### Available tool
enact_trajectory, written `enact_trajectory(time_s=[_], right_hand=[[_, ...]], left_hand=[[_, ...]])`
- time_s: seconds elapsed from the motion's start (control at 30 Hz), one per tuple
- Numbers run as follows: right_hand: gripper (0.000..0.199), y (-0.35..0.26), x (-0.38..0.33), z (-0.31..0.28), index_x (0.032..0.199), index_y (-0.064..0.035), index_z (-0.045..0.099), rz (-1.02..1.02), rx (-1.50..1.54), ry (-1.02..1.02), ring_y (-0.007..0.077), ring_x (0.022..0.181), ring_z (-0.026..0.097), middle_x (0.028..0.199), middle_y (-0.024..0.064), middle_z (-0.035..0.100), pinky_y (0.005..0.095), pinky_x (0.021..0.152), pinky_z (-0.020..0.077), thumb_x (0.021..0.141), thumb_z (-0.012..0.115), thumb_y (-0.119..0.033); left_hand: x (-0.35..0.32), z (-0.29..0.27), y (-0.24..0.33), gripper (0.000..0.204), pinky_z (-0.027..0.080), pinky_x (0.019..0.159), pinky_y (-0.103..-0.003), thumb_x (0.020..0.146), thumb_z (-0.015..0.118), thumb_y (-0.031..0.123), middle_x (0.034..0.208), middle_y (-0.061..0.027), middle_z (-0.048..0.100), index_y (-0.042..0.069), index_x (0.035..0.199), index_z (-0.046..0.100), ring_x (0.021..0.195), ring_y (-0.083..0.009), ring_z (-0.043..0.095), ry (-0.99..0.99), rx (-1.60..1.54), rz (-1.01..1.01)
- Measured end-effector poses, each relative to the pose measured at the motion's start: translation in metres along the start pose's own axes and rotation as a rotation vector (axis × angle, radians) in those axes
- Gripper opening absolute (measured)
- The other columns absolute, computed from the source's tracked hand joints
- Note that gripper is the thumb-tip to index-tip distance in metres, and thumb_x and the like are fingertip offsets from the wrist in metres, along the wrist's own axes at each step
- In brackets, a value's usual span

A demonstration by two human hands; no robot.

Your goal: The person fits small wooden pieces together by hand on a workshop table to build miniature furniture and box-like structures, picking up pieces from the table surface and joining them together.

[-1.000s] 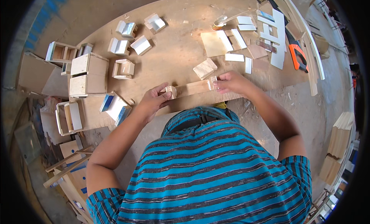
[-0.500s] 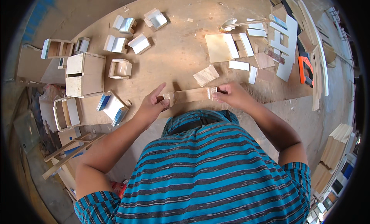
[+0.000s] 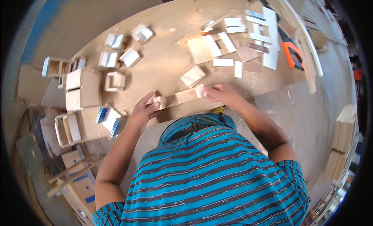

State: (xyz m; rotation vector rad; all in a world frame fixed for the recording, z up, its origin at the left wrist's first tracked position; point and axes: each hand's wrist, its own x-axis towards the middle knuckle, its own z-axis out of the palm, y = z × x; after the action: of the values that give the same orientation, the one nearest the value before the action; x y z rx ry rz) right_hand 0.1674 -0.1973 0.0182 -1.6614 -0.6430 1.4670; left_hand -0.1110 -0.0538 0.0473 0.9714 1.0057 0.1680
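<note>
A small, long wooden frame piece with a block at each end lies across in front of my waist, at the table's near edge. My left hand grips its left end block, thumb on top and index finger stretched up beside it. At the other end, my right hand has its fingers closed on the pale end block; motion blurs them a little. Just beyond the piece rests a small wooden block on the tabletop.
Several small open wooden boxes and white-faced parts stand on the left of the table, near a larger plywood box. White strips, flat boards and an orange-handled saw lie at right. Long boards line the right edge.
The view has shifted, so the table's contents sit more to the left. My right hand has turned at the piece's end, its fingers more curled. The piece tilts a little more.
</note>
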Motion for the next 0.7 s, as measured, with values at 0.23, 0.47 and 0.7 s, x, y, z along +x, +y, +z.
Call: enact_trajectory(time_s=[0.23,0.47,0.7], right_hand=[[0.050,0.016,0.010,0.001,0.111,-0.0035,0.067,-0.085,-0.064,-0.045,0.0107,0.086,0.062,0.094,0.0031,0.068,0.0264,0.070,0.0514,0.083,0.068,-0.045],[0.053,0.040,0.004,0.015,0.108,0.0012,0.067,-0.127,0.228,0.159,0.0095,0.071,0.062,0.084,0.0075,0.068,0.0241,0.062,0.0501,0.083,0.068,-0.046],[0.033,0.051,-0.020,-0.053,0.104,0.0004,0.067,-0.478,-0.004,0.404,0.0121,0.079,0.065,0.094,0.0116,0.069,0.0267,0.067,0.0520,0.081,0.071,-0.022]], left_hand=[[0.009,0.000,-0.014,0.062,0.051,0.083,-0.031,0.087,0.064,0.016,0.105,-0.0057,0.060,0.004,0.142,0.036,0.089,-0.0152,0.060,0.074,0.028,0.065],[0.005,-0.006,-0.037,0.053,0.047,0.087,-0.031,0.091,0.057,0.027,0.118,-0.0048,0.059,0.009,0.138,0.043,0.098,-0.0167,0.060,0.124,-0.059,0.162],[-0.015,0.002,-0.057,0.053,0.040,0.099,-0.036,0.096,0.050,0.031,0.128,-0.0119,0.056,0.004,0.139,0.039,0.116,-0.0220,0.054,0.051,-0.282,0.312]])
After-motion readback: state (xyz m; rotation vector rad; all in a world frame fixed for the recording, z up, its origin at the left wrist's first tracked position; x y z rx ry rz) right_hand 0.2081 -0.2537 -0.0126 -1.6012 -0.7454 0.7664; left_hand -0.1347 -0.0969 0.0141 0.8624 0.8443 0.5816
